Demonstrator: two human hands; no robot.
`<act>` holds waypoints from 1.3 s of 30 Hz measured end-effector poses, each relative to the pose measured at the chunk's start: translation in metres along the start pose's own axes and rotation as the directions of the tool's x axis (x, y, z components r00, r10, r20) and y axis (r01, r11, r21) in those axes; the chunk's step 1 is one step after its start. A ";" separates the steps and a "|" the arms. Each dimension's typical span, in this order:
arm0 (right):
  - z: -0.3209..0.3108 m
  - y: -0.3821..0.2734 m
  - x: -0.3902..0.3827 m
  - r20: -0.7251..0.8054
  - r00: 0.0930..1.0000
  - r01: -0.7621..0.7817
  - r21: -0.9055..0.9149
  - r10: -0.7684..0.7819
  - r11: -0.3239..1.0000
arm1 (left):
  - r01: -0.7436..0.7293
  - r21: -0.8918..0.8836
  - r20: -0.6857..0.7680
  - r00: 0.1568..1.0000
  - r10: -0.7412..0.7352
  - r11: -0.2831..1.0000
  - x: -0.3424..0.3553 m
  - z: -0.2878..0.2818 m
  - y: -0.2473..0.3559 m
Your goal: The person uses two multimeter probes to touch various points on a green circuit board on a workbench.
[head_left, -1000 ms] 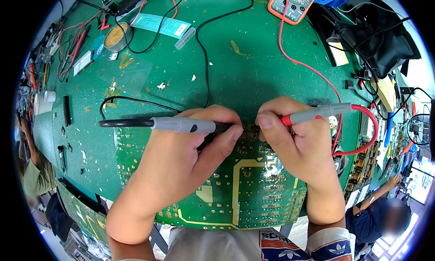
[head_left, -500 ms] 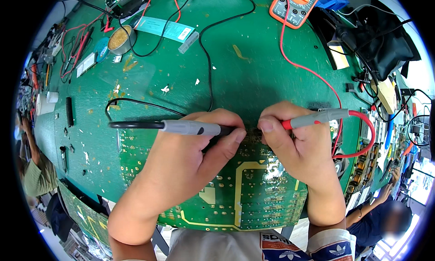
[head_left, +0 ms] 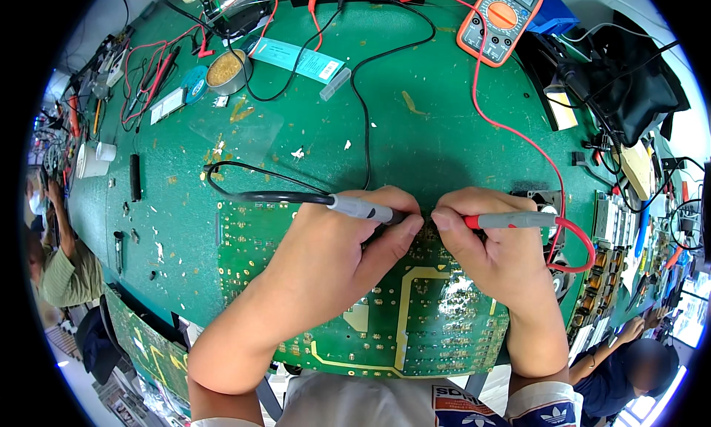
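Observation:
My left hand (head_left: pixel 370 242) grips a black test probe (head_left: pixel 355 207) with a grey sleeve and black lead. My right hand (head_left: pixel 485 249) grips a red test probe (head_left: pixel 511 220) with a grey sleeve and red lead. Both point at the upper middle of a large green circuit board (head_left: pixel 355 319) lying below my hands; the fingers hide the tips. An orange digital multimeter (head_left: pixel 501 16) sits at the back right, its red lead running down toward my right.
A round tin (head_left: pixel 226 70), blue strip packet (head_left: pixel 296 57) and tangled cables are at the back left. Black bag (head_left: pixel 641 101), electronic boards (head_left: pixel 607 257) line the right. Co-workers (head_left: pixel 67 271) (head_left: pixel 622 371) are at both sides. Another board (head_left: pixel 148 345) lies lower left.
The view has shifted, so the bench appears lower in the picture and more of the multimeter shows. My hands moved slightly with the board, still holding the probes; the left probe tilts more.

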State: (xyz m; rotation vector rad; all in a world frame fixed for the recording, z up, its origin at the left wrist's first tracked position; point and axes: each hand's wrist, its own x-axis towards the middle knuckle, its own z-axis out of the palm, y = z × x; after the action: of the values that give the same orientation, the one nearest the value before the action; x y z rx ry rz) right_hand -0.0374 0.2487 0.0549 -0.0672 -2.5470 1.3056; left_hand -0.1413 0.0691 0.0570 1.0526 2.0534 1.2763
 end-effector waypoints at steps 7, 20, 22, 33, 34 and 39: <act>-0.001 -0.002 0.000 0.015 0.999 -0.037 -0.016 0.038 0.999 | 0.025 -0.016 0.019 1.000 -0.025 1.000 0.000 -0.002 0.003; -0.001 0.001 0.000 0.008 0.997 -0.071 0.011 0.071 0.997 | 0.046 -0.012 0.029 0.999 -0.046 0.999 0.001 -0.004 0.005; -0.001 0.003 0.000 -0.015 0.997 -0.074 0.063 0.075 0.995 | 0.033 -0.012 0.028 0.999 -0.033 0.999 0.001 -0.003 0.005; 0.001 0.005 0.000 -0.030 0.998 -0.048 0.084 0.051 0.995 | 0.033 0.014 0.035 0.999 -0.034 0.999 0.001 -0.003 0.001; 0.001 0.005 0.000 -0.028 0.998 -0.050 0.079 0.052 0.996 | 0.031 0.019 0.033 0.999 -0.032 0.999 0.001 -0.003 0.001; 0.000 0.003 -0.001 -0.010 0.997 -0.070 0.067 0.071 0.995 | 0.048 0.003 0.042 0.998 -0.049 0.999 0.001 -0.004 0.003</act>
State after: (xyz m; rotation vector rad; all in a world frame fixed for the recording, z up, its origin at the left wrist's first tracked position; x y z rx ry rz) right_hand -0.0369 0.2506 0.0525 -0.1527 -2.5092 1.4103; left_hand -0.1439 0.0685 0.0618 1.0160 2.0365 1.2179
